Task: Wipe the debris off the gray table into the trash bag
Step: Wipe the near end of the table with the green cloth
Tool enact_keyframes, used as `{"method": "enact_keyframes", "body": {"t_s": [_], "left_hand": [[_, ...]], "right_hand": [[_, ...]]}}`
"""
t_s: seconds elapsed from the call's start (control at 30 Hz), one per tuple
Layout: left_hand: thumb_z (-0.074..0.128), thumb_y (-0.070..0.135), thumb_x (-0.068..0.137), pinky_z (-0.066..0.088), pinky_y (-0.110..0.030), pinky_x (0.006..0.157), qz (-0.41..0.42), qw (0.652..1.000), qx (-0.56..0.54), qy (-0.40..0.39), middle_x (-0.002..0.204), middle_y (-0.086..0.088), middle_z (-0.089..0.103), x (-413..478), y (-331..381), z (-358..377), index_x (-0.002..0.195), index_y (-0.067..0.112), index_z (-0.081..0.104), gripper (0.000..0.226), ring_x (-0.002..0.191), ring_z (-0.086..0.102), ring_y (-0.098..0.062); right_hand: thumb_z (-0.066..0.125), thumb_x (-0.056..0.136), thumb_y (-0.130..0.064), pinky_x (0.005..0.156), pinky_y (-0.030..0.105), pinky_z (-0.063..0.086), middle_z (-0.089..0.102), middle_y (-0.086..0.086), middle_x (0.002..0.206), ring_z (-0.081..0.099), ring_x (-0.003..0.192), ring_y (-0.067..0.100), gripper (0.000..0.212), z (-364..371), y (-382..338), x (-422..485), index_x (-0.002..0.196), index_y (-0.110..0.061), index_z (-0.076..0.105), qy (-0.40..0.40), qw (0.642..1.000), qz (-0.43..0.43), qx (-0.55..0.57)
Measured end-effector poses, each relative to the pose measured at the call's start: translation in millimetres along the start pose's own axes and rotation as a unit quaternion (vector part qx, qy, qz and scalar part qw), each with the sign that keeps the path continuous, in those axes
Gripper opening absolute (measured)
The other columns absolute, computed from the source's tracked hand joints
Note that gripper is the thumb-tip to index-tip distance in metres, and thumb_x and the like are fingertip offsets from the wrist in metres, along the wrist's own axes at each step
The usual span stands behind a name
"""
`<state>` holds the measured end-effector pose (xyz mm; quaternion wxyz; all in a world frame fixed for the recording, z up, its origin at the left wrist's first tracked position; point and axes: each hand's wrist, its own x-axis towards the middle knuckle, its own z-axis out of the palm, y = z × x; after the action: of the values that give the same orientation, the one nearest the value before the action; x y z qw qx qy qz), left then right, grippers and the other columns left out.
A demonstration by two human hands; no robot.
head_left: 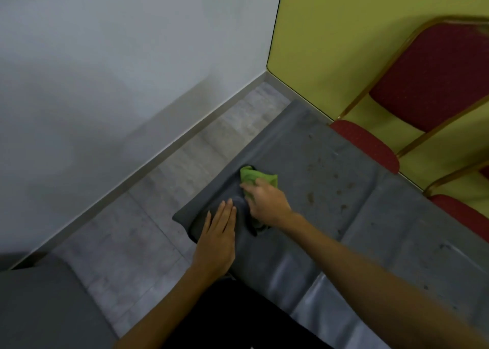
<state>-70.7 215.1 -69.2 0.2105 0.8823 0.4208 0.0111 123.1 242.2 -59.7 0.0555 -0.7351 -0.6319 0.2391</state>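
While left hand (218, 232) presses flat on gray bench (330, 190) edge, grip wide, right hand (267, 203), grip tight, holds crumpled green cloth (258, 176).

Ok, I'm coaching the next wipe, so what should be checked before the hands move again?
1. Cloth held by the right hand: ok.
2. Left hand flat on the bag at the table's edge: ok.
3. Bag mouth open below the cloth: cannot tell.
4. Cloth at the edge by the bag: ok.
5. Table wiped clean: not ok, brown spots remain to the right of the cloth.
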Motion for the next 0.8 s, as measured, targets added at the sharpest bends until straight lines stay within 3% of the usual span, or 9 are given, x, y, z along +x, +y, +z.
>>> {"method": "enact_keyframes", "body": {"t_s": [0.13,0.23,0.37,0.43,0.53,0.6,0.67,0.8], "left_hand": [[0.048,0.010,0.095,0.021,-0.052,0.120,0.009,1.000,0.001,-0.008,0.162,-0.014,0.017,-2.6,-2.0,-2.5,0.152,0.001,0.023,0.063,0.150,0.014,-0.031],[0.048,0.007,0.095,0.017,-0.048,0.122,0.008,1.000,-0.012,0.004,0.162,-0.013,0.016,-3.7,-1.8,-1.9,0.152,0.001,0.023,0.063,0.150,0.012,-0.030],[0.052,-0.008,0.089,0.013,-0.047,0.122,-0.036,0.996,-0.073,0.032,0.161,-0.015,0.018,-13.2,-4.9,1.1,0.150,-0.001,0.026,0.067,0.150,0.014,-0.032],[0.056,-0.011,0.087,0.017,-0.050,0.120,-0.034,0.995,-0.085,0.046,0.158,-0.017,0.023,-15.7,-6.7,1.2,0.148,-0.004,0.030,0.067,0.148,0.020,-0.034],[0.061,-0.003,0.089,0.015,-0.048,0.122,-0.025,0.997,-0.065,0.038,0.159,-0.017,0.020,-14.9,-7.4,2.5,0.149,-0.003,0.028,0.069,0.149,0.015,-0.032],[0.060,-0.003,0.089,0.014,-0.046,0.122,-0.026,0.998,-0.053,0.032,0.161,-0.014,0.017,-14.7,-2.7,3.8,0.150,-0.001,0.028,0.069,0.150,0.011,-0.030],[0.056,-0.009,0.087,0.016,-0.045,0.122,-0.019,0.998,-0.050,0.032,0.161,-0.013,0.018,-16.6,-1.0,2.6,0.149,0.000,0.030,0.068,0.150,0.012,-0.029],[0.051,-0.007,0.090,0.015,-0.042,0.122,-0.005,0.999,-0.034,0.031,0.162,-0.013,0.016,-19.2,-5.4,2.4,0.151,0.000,0.026,0.066,0.151,0.011,-0.029]], "right_hand": [[0.053,0.091,-0.025,0.079,0.048,0.055,0.050,0.009,0.137,0.061,0.104,0.038,0.053,-10.9,19.8,-5.3,0.141,-0.039,0.041,0.047,0.998,0.036,-0.002],[0.054,0.089,-0.019,0.073,0.050,0.052,0.052,0.014,0.128,0.060,0.096,0.043,0.063,-30.8,45.5,-4.4,0.145,-0.031,0.030,0.096,0.987,0.129,-0.001],[0.053,0.093,-0.017,0.091,0.049,0.050,0.049,0.014,0.138,0.055,0.114,0.040,0.052,-29.6,50.3,-25.5,0.142,-0.030,0.044,0.128,0.967,0.204,0.083],[0.055,0.092,-0.018,0.095,0.047,0.049,0.052,0.014,0.138,0.054,0.118,0.038,0.049,-17.7,28.6,-39.2,0.139,-0.029,0.050,0.137,0.962,0.204,0.119],[0.055,0.091,-0.022,0.093,0.040,0.049,0.056,0.010,0.134,0.058,0.114,0.035,0.046,16.6,-22.7,-74.0,0.136,-0.033,0.054,0.099,0.978,0.114,0.146],[0.051,0.092,-0.027,0.082,0.041,0.052,0.053,0.007,0.132,0.061,0.104,0.035,0.051,37.1,-38.9,-104.2,0.140,-0.043,0.046,0.045,0.992,0.061,0.096],[0.049,0.091,-0.028,0.067,0.043,0.055,0.051,0.007,0.129,0.065,0.091,0.037,0.054,39.0,-31.2,-124.1,0.140,-0.049,0.042,0.033,0.996,0.068,0.039],[0.071,0.078,-0.018,0.040,0.038,0.048,0.062,0.009,0.101,0.061,0.055,0.037,0.053,13.7,12.7,-138.4,0.125,-0.042,0.063,0.110,0.986,0.120,-0.037]]}}
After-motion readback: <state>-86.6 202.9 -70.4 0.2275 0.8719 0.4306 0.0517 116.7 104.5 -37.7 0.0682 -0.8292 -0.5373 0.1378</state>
